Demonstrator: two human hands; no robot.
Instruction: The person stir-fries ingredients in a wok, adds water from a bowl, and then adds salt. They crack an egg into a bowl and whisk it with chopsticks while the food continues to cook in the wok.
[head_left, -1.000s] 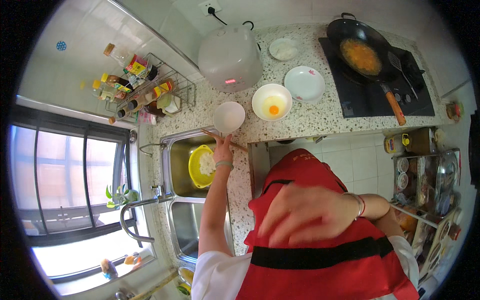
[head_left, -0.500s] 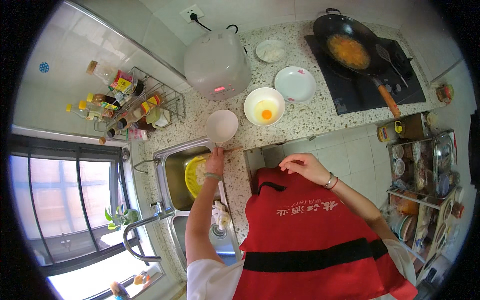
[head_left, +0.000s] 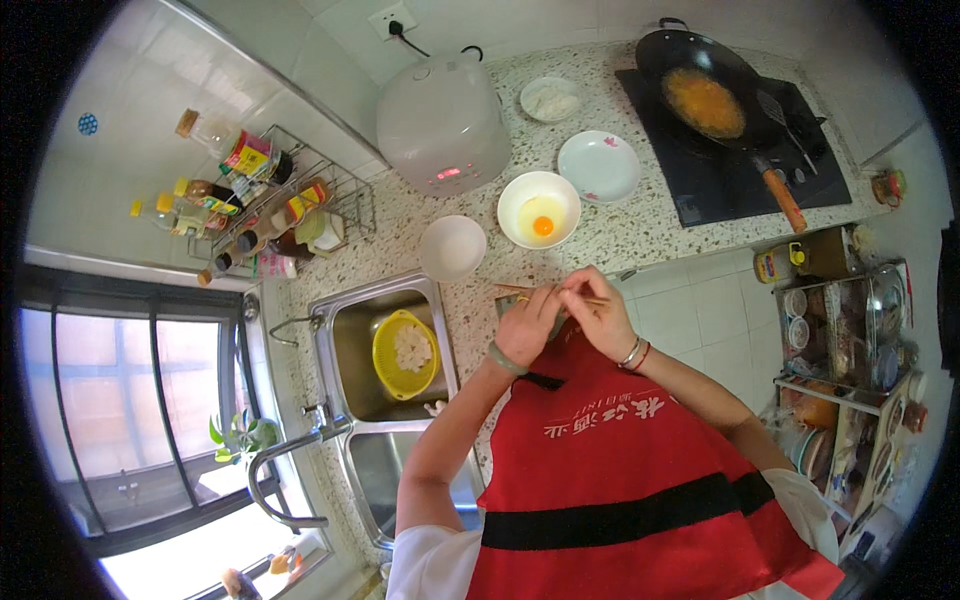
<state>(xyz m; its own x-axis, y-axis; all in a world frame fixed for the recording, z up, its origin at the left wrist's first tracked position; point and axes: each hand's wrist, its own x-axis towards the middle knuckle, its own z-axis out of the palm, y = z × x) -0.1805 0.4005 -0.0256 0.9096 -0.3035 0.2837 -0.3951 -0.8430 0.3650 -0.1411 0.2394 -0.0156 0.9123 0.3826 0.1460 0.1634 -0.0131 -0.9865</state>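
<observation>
Just in front of the counter's edge, my left hand and my right hand meet with their fingers closed around wooden chopsticks. Thin ends of the sticks show on both sides of the fingers; the middle is hidden, as is how many there are. Beyond my hands stands a white bowl holding a raw egg with a whole yolk. To its left is a white bowl with nothing visible in it. A pale plate with pink flowers lies behind the egg bowl.
A black wok with orange-brown food sits on the cooktop, a slotted turner beside it. A rice cooker and a small dish of white stuff stand behind. Left, the sink holds a yellow colander.
My left hand has moved from the counter by the sink to the right, bringing the chopsticks to my right hand. My right hand has closed on them.
</observation>
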